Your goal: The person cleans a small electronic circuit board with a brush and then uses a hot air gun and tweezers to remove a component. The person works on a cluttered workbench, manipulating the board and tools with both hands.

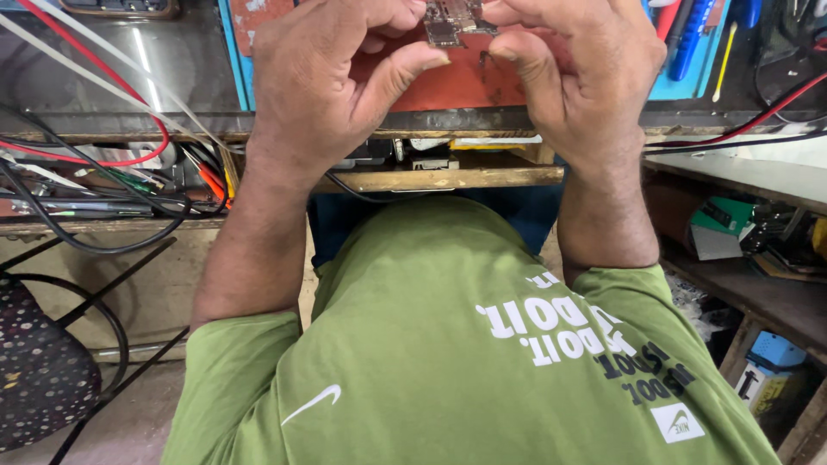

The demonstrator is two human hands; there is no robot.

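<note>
My left hand and my right hand are raised together over the front edge of a workbench. Between their fingertips they hold a small brown circuit board with a dark chip on it, partly cut off by the top of the view. Both thumbs point inward, just below the board. Under the hands lies a red-orange work mat with a blue border. My green shirt fills the lower middle.
Red, black and white cables run over the left bench and a cluttered shelf. Blue and red pens or tools lie at the top right. A wooden drawer edge sits under the bench. Shelves with boxes stand at the right; a dotted stool at the lower left.
</note>
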